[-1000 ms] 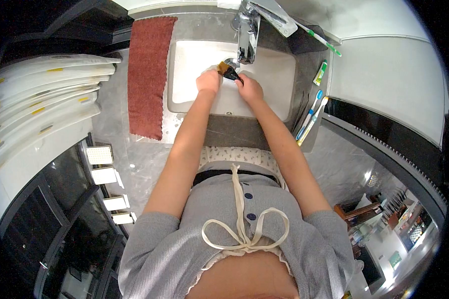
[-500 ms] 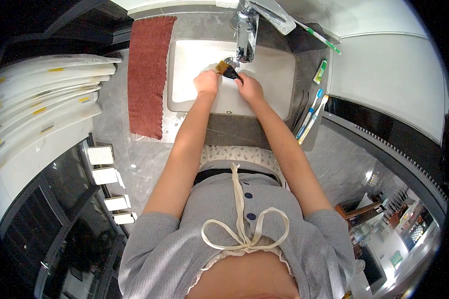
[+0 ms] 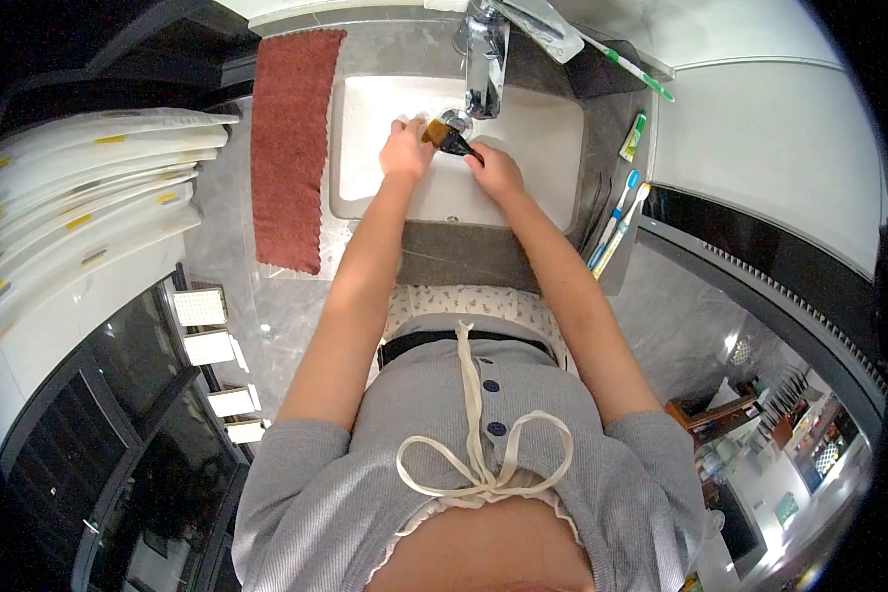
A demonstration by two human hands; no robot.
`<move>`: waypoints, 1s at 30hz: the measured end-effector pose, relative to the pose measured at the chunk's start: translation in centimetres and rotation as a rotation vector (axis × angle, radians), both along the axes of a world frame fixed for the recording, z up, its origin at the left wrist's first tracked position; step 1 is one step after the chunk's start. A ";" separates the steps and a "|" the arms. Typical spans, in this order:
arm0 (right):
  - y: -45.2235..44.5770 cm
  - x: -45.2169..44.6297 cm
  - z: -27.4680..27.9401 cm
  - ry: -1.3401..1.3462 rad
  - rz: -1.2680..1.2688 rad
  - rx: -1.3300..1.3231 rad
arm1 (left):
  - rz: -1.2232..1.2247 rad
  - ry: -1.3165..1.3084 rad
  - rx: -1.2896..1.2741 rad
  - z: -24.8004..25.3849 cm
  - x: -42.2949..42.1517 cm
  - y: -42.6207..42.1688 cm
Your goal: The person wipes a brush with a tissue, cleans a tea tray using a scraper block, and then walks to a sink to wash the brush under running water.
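A brush (image 3: 451, 140) with a black handle and brown bristles is held over the white sink basin (image 3: 365, 202), just below the chrome faucet (image 3: 485, 64). My right hand (image 3: 498, 173) is closed around the end of its handle. Beside the bristles, on their left, is my left hand (image 3: 407, 150), its fingers somewhat apart and pointing toward the back of the basin. The bristle tips lie at or near its thumb side; whether they touch is hard to tell. The drain (image 3: 456, 120) shows partly behind the brush.
A reddish-brown towel (image 3: 291, 148) lies on the counter left of the basin. Along the right edge are a green-and-white tube (image 3: 633, 136), two toothbrushes (image 3: 617, 222) and dark thin items. A green-and-white toothbrush (image 3: 636, 75) rests at the back right.
My left hand has shifted slightly left and its fingers have spread from a closed grip near the bristles. The brush and my right hand have hardly moved.
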State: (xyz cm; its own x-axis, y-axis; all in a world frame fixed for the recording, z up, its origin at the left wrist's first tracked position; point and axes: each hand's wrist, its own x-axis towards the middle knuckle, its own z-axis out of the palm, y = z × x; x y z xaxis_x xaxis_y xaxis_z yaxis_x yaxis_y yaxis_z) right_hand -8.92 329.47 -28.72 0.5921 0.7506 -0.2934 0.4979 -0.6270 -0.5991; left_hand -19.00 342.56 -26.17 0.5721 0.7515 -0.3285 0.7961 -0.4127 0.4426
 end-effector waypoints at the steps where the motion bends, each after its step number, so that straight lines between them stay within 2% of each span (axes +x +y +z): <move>1: -0.1 0.1 0.0 0.016 0.012 0.014 | -0.023 -0.028 -0.008 -0.3 0.2 0.1; 5: -0.2 0.3 0.0 0.066 0.019 0.048 | -0.086 -0.215 -0.061 -3.5 0.6 0.8; 8: -0.2 0.3 -0.2 0.060 -0.026 0.092 | -0.075 -0.120 -0.106 -3.4 0.8 0.8; 15: 0.0 0.1 -0.2 -0.012 -0.054 0.090 | -0.073 -0.082 -0.116 -3.6 0.7 0.9; 30: 0.6 -0.4 0.6 -0.040 -0.107 -0.049 | -0.004 -0.041 -0.166 -3.4 -0.2 0.4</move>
